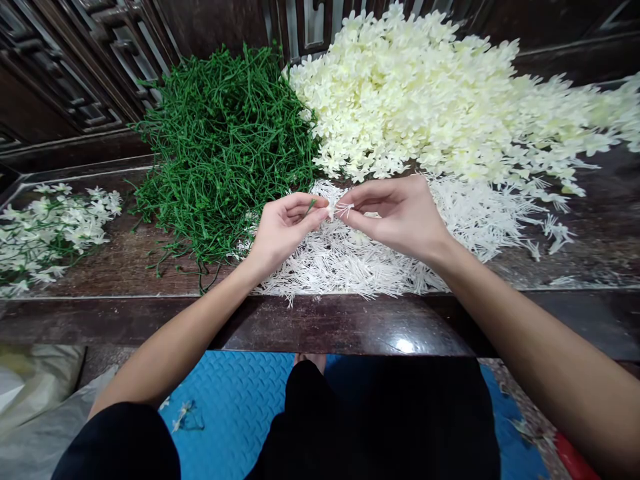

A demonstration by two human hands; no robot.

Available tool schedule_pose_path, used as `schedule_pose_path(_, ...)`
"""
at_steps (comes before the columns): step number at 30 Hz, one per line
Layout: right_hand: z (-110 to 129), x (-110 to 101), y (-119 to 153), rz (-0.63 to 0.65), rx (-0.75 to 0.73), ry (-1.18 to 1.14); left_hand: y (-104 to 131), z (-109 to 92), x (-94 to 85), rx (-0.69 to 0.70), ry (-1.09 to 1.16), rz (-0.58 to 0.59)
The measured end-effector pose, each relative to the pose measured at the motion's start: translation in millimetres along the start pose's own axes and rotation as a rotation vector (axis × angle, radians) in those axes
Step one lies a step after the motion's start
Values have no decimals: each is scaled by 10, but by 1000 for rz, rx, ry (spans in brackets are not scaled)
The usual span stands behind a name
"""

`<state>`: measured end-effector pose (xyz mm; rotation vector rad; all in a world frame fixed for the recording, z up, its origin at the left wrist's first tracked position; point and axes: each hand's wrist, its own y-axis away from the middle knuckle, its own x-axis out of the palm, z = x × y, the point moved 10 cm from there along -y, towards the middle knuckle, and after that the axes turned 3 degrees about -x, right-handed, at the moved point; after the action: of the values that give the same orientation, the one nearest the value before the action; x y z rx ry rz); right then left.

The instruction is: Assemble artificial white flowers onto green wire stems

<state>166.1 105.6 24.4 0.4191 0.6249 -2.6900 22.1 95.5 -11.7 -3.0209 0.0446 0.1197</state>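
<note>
Landmark = green stem pile (225,127), on dark wood bench (605,233). White sprig (344,209) sits just R of the pile's lower R edge, up in the fingers: tiny, thin-pronged, plain white, prongs fanned out. Long axis roughly side to side; prongs point R, away from the pile, some tipping slightly down. Pale floret (331,211) at its pile-side end, small & partly hidden by fingertips; facing can't tell.

L hand (287,230), nearer the pile: thumb & index nearly closed, pinching the floret, w/ short green stem (311,206) sticking up at a slant btwn them. R hand (397,217), farther R: thumb & index tips close together around the sprig, small gap behind the tips.

Cream petal heap (425,100) R of pile; white sprig heap (360,267) lower R of pile, under hands; white flower bunch (55,233) L of pile.
</note>
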Motion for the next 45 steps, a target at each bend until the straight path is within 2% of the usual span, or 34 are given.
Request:
schedule_pose_path(6, -3, 43, 4, 50, -33, 2, 4, -67, -23, 114, -96, -16)
schedule_pose_path(12, -2, 58, 14, 58, -11, -39, 4, -63, -30, 108, -94, -9)
schedule_pose_path(15, -23, -57, -20, 1, -3, -61, 3, -103, -84, 116, -71, -46)
schedule_pose_path(18, -72, -221, -58, -52, 23, 140, 6, -139, -124, 117, -55, -73)
schedule_pose_path(21, -95, -152, -67, 73, 42, 304, 15, -158, -110, 112, -40, -63)
schedule_pose_path(24, -26, 29, -33, 177, 1, 223, 27, -176, -63, 118, -27, -31)
schedule_pose_path(28, 3, 142, 0, 156, -16, 100, 39, -187, -2, 127, -20, 19)
schedule_pose_path(32, -33, 144, 1, 139, -9, -55, 32, -140, 2, 86, -9, 23)
schedule_pose_path(39, -31, 43, -28, 73, -6, -34, 39, -93, 55, 34, -8, 62)
schedule_pose_path(45, -2, -39, -29, 0, -34, -31, 44, -125, 115, 96, -95, 116)
